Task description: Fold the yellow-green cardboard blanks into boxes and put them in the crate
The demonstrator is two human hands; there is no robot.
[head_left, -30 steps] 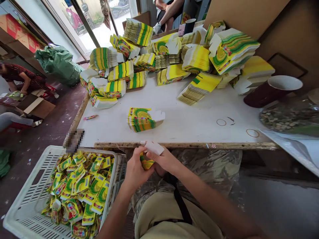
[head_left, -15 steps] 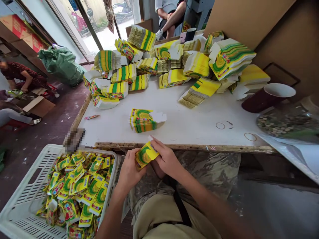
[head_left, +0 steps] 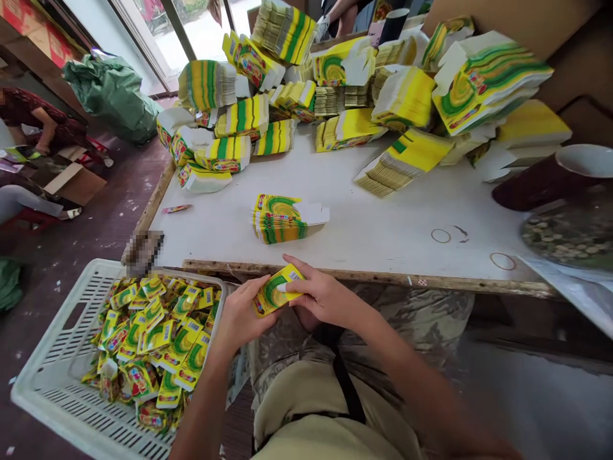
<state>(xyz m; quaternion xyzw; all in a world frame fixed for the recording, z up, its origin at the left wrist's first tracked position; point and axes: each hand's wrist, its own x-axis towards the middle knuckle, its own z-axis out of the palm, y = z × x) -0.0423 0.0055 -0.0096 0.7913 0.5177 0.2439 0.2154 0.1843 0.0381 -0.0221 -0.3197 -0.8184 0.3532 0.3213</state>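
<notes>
A small yellow and green box (head_left: 274, 292) is held over my lap, just in front of the table edge. My left hand (head_left: 243, 311) grips its left end, with the thumb below and the fingers along the far side. My right hand (head_left: 325, 294) is closed on the end with the barcode, its thumb across the printed face and its index finger stretched out past the box. On the table beyond lies a fanned stack of flat cartons (head_left: 280, 220). To the left, a white plastic basket (head_left: 50, 377) holds many boxes (head_left: 165, 335) of the same print.
Bundles of flat cartons (head_left: 244, 116) are heaped along the table's back. At right stand a dark red cup (head_left: 527, 182) and a clear bag (head_left: 569, 236), with rubber bands (head_left: 440, 236) nearby. Another person (head_left: 43, 128) sits at far left by a cardboard box (head_left: 79, 185).
The flap at the box's right end was sticking up and now lies closed, with the barcode end flat. My right thumb has moved onto the face. The camera view has tilted downward.
</notes>
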